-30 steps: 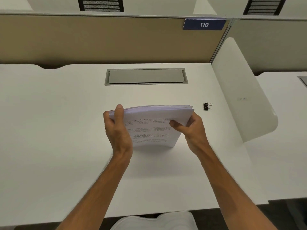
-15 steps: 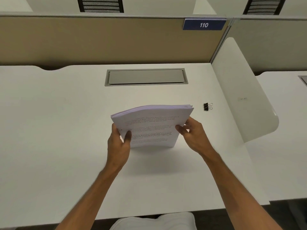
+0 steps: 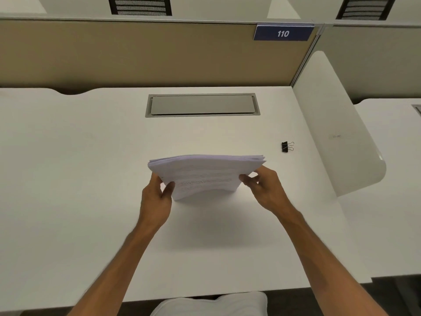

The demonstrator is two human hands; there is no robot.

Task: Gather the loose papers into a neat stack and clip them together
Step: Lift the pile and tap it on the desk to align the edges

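I hold the stack of papers on edge, its lower edge resting on the desk. My left hand grips the stack's left side; my right hand grips its right side. The binder clip lies on the desk, apart, beyond my right hand.

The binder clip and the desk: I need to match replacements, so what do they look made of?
Binder clip: seemingly black painted metal body with bare wire handles, which glint silver. Desk: probably white laminate, smooth and matte, showing only soft reflections; its core is not visible.
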